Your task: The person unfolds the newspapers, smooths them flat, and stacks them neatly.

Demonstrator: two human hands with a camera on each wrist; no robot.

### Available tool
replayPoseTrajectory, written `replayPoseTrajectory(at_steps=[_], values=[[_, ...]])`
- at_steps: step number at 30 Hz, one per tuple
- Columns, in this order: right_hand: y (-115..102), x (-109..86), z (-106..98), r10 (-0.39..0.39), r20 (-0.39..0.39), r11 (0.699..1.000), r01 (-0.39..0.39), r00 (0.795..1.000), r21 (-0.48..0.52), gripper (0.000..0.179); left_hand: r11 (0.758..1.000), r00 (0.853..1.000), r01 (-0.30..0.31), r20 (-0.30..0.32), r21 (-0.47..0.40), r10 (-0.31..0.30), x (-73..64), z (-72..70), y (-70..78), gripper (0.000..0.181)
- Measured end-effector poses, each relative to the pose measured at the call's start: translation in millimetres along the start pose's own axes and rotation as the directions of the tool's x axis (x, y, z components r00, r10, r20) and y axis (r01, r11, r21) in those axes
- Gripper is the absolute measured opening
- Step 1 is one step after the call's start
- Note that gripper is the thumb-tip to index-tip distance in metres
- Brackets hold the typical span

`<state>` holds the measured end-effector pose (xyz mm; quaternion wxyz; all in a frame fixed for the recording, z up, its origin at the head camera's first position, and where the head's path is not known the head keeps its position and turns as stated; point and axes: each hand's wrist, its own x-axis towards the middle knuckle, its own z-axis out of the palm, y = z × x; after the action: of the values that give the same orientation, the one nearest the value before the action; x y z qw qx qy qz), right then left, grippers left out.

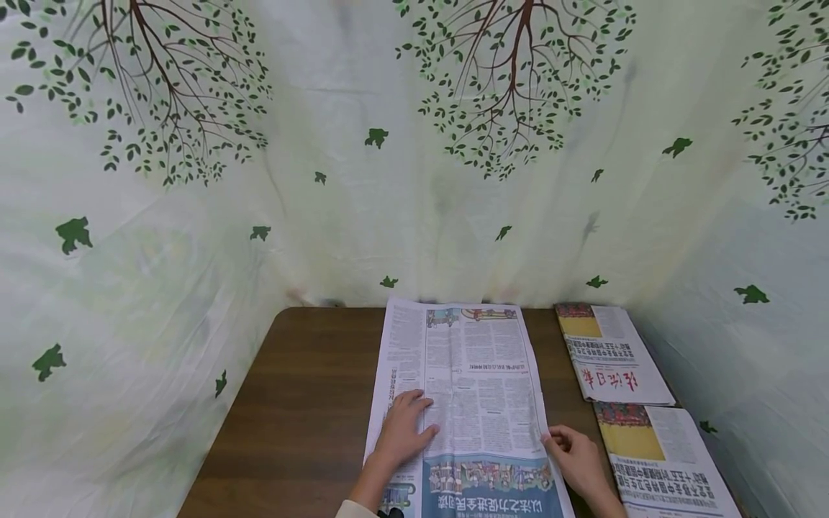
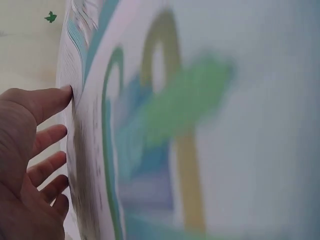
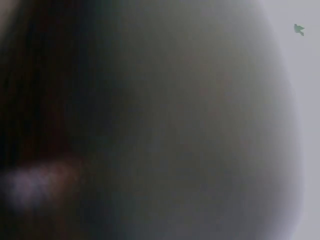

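Observation:
An unfolded newspaper point(image 1: 479, 403) lies upside down to me on the dark wooden table point(image 1: 311, 403), a blue printed band across its near part. My left hand point(image 1: 401, 432) rests on its left half with the fingers spread. In the left wrist view the fingertips of that left hand point(image 2: 30, 155) touch the printed sheet of newspaper point(image 2: 95, 150). At the right edge of the newspaper, my right hand point(image 1: 576, 457) pinches the paper between thumb and curled fingers. The right wrist view is mostly dark and blurred.
Two folded newspapers lie along the table's right side: a farther one point(image 1: 615, 352) with red characters and a nearer one point(image 1: 667, 460) partly cut off by the frame. Behind the table hangs a pale curtain point(image 1: 440, 237) printed with trees and leaves.

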<state>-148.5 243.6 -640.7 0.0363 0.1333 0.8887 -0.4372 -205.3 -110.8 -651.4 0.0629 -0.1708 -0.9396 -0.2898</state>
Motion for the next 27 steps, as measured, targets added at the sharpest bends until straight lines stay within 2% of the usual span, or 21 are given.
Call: replayPoseTrajectory(at_steps=[5,11,18,27], values=[[-2.3,-1.3,0.0,-0.016,-0.004,1.000,0.016,1.000,-0.006,0.024,0.998,0.998,-0.056,0.033,-0.017,0.057,0.3,6.4,9.5,0.045],[-4.7,-1.4,0.6,-0.015,-0.005,1.000,0.015,1.000,-0.010,0.024,0.993,0.989,-0.113,0.098,-0.023,0.115,4.3,11.4,21.6,0.046],[-4.6,-1.7,2.2,-0.024,-0.008,1.000,0.024,1.000,0.000,0.025,0.985,0.981,-0.168,0.099,0.026,0.165,8.1,17.4,38.3,0.045],[-6.7,-1.7,3.1,-0.026,-0.006,1.000,0.026,1.000,0.000,0.027,0.984,0.975,-0.177,0.136,0.016,0.173,13.1,23.4,63.2,0.045]])
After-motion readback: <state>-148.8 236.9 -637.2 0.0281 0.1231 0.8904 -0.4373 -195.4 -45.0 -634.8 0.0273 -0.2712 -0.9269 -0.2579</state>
